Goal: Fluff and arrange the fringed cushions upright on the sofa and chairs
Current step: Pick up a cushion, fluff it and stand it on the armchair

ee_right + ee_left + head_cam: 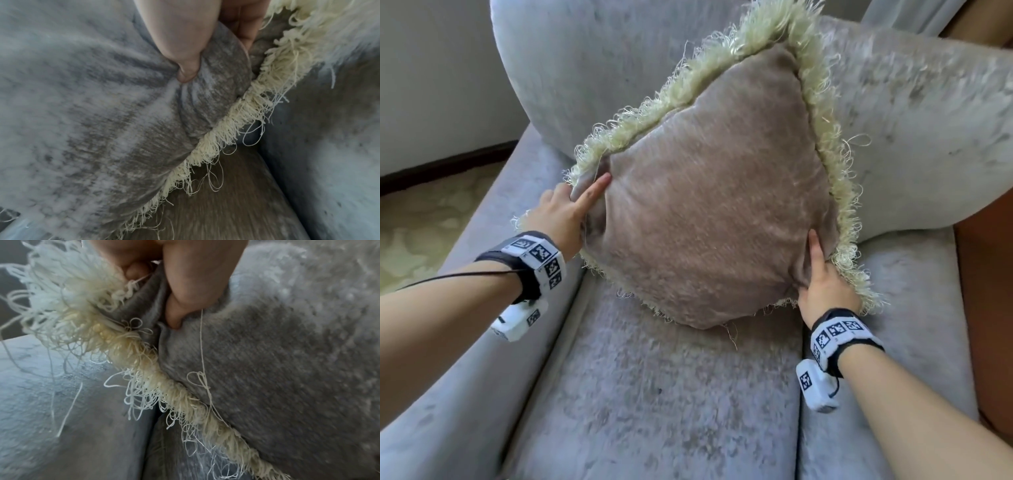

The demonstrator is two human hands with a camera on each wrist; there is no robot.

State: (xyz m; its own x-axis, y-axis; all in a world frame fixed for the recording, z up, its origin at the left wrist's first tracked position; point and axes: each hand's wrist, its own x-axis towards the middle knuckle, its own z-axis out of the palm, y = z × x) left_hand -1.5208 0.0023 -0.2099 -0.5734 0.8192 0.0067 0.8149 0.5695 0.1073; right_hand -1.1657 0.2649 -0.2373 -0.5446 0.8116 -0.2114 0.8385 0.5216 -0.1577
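A taupe cushion with a cream fringe stands on one corner on the grey sofa seat, tilted like a diamond against the backrest. My left hand pinches its left corner, thumb on the front and fingers behind. My right hand pinches its lower right corner the same way. In the left wrist view the thumb digs into the cushion beside the fringe. In the right wrist view the thumb presses a fold into the cushion near its fringe.
A padded sofa arm runs along the left, and a second grey back cushion leans at the right. Patterned carpet and a pale wall with dark skirting lie beyond the left arm. A brown surface borders the right edge.
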